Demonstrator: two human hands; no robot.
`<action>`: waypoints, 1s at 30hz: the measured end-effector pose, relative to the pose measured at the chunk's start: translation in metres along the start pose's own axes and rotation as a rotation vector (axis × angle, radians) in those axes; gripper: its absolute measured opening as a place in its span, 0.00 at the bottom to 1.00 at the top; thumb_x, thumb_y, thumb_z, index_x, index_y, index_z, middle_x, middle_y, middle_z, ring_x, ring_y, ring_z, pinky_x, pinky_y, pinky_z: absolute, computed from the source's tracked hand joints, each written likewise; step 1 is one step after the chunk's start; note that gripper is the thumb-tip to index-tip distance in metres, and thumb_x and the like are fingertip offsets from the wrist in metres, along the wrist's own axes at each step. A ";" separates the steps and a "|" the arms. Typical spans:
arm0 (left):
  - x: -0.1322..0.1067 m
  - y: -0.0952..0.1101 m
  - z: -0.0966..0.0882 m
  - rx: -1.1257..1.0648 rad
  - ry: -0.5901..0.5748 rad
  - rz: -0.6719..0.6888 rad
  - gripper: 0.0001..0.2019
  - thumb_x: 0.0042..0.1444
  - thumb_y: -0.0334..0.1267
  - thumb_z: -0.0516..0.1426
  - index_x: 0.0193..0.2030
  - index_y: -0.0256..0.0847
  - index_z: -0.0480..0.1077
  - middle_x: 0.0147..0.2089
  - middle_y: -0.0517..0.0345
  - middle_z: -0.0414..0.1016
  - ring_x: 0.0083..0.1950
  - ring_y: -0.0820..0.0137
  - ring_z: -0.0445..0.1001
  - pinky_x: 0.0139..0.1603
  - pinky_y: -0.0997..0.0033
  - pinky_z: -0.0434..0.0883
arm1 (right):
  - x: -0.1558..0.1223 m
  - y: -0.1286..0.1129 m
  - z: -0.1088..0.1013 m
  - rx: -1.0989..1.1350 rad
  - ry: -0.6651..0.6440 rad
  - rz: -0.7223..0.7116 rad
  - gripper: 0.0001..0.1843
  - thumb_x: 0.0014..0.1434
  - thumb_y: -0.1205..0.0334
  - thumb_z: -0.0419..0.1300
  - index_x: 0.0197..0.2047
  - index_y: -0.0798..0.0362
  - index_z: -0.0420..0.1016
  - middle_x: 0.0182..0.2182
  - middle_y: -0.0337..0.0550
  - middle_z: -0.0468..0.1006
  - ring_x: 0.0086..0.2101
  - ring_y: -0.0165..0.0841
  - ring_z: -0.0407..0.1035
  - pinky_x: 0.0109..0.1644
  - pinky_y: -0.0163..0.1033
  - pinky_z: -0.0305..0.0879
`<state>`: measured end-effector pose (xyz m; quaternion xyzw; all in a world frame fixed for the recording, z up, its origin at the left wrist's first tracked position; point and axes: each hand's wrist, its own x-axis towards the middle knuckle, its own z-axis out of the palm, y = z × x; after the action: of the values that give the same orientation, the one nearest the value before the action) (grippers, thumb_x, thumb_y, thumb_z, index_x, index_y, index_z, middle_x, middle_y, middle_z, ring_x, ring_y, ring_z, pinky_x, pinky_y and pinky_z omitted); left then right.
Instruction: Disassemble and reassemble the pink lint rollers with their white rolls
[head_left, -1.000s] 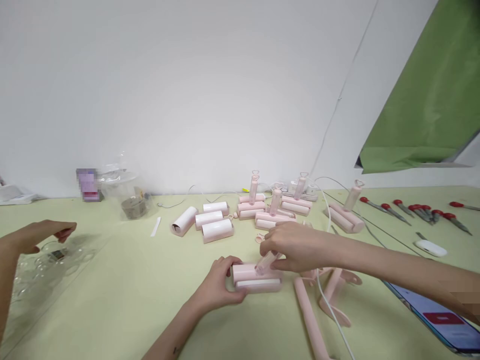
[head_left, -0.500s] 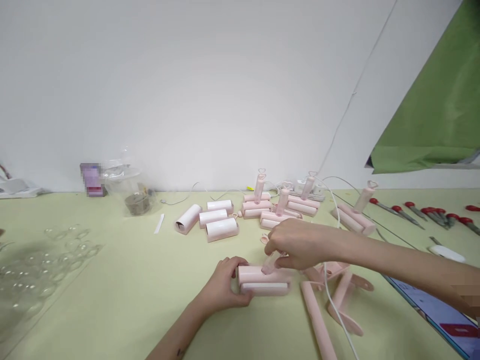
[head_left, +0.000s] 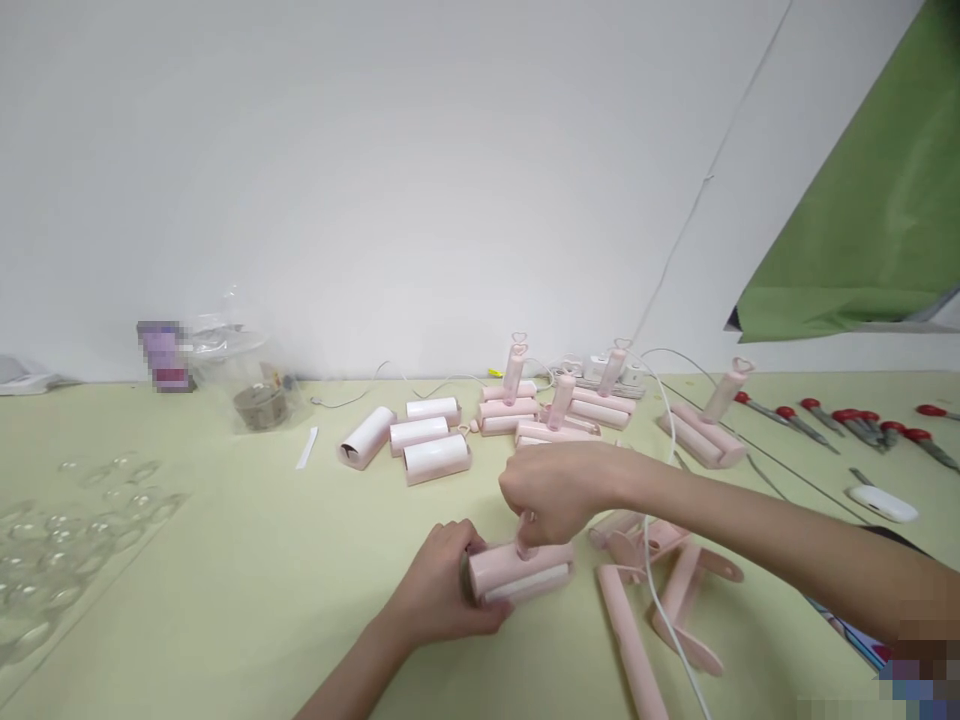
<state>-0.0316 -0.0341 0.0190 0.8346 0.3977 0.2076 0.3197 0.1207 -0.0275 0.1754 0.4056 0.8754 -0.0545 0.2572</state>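
A pink lint roller (head_left: 517, 570) with a white roll in its case is held just above the table in front of me. My left hand (head_left: 442, 585) grips the case at its left end, thumb below and fingers behind. My right hand (head_left: 555, 495) is closed in a fist over the short stem on top of the case; the fingers hide most of the handle. Pink plastic parts (head_left: 634, 640), long pieces and curved brackets, lie just right of the roller. A white cable (head_left: 664, 610) runs across them.
Several finished-looking pink rollers with heart-topped handles (head_left: 562, 402) stand behind my right hand. Several white rolls in pink cases (head_left: 437, 458) lie left of them. Red-handled tools (head_left: 847, 418) are at right, clear bubble-like pieces (head_left: 82, 540) at left, a bagged container (head_left: 259, 405) near the wall.
The lint roller has tilted, its right end rising a little. My right hand has turned, its fingers now curled tighter round the stem. My left hand keeps its grip. The view has shifted slightly.
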 end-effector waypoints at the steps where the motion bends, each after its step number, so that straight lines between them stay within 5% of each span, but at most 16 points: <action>1: -0.001 0.002 0.001 0.071 0.021 0.018 0.17 0.35 0.45 0.59 0.30 0.42 0.58 0.33 0.57 0.67 0.34 0.65 0.63 0.31 0.69 0.60 | -0.002 0.000 0.001 0.016 0.011 0.012 0.15 0.48 0.56 0.55 0.21 0.59 0.75 0.13 0.42 0.68 0.15 0.28 0.55 0.18 0.34 0.42; 5: -0.005 0.011 0.010 0.338 0.095 0.088 0.17 0.35 0.50 0.57 0.25 0.42 0.57 0.25 0.55 0.67 0.27 0.64 0.64 0.29 0.66 0.58 | -0.008 -0.002 0.006 0.059 0.023 0.070 0.16 0.48 0.55 0.55 0.20 0.58 0.75 0.13 0.41 0.67 0.15 0.28 0.55 0.18 0.34 0.43; 10: -0.010 0.015 0.019 0.437 0.141 0.075 0.17 0.35 0.54 0.56 0.23 0.42 0.59 0.20 0.53 0.69 0.22 0.63 0.66 0.25 0.66 0.55 | -0.007 -0.018 0.007 0.012 0.047 0.098 0.09 0.44 0.67 0.55 0.24 0.61 0.76 0.15 0.46 0.70 0.16 0.31 0.59 0.16 0.33 0.45; 22: -0.019 0.051 0.035 0.421 0.076 -0.240 0.28 0.31 0.63 0.56 0.27 0.37 0.66 0.21 0.47 0.70 0.25 0.50 0.71 0.25 0.63 0.59 | -0.002 -0.027 0.018 0.149 0.105 0.250 0.07 0.42 0.70 0.55 0.23 0.62 0.75 0.18 0.49 0.72 0.21 0.36 0.66 0.14 0.33 0.48; 25: -0.018 0.050 0.028 0.464 0.053 -0.231 0.21 0.38 0.53 0.56 0.33 0.37 0.67 0.23 0.48 0.72 0.26 0.52 0.72 0.28 0.63 0.60 | -0.014 -0.013 0.010 0.384 0.036 0.211 0.15 0.47 0.61 0.57 0.35 0.62 0.75 0.16 0.44 0.72 0.20 0.34 0.67 0.16 0.31 0.53; 28: -0.017 0.043 0.010 0.477 -0.020 -0.186 0.19 0.39 0.48 0.55 0.36 0.38 0.65 0.25 0.52 0.73 0.27 0.55 0.72 0.29 0.65 0.61 | -0.029 0.018 0.000 0.783 -0.109 0.048 0.35 0.48 0.47 0.57 0.56 0.56 0.58 0.25 0.42 0.76 0.18 0.30 0.68 0.20 0.31 0.60; 30: -0.018 0.037 -0.006 0.451 -0.067 -0.180 0.19 0.38 0.48 0.56 0.35 0.40 0.65 0.27 0.54 0.73 0.29 0.57 0.71 0.29 0.66 0.61 | -0.033 0.040 0.005 0.892 0.007 0.003 0.33 0.53 0.45 0.51 0.59 0.52 0.52 0.33 0.45 0.76 0.20 0.29 0.70 0.23 0.31 0.63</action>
<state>-0.0261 -0.0642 0.0478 0.8524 0.4960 0.0563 0.1558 0.1703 -0.0248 0.1917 0.4785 0.7665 -0.4249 0.0540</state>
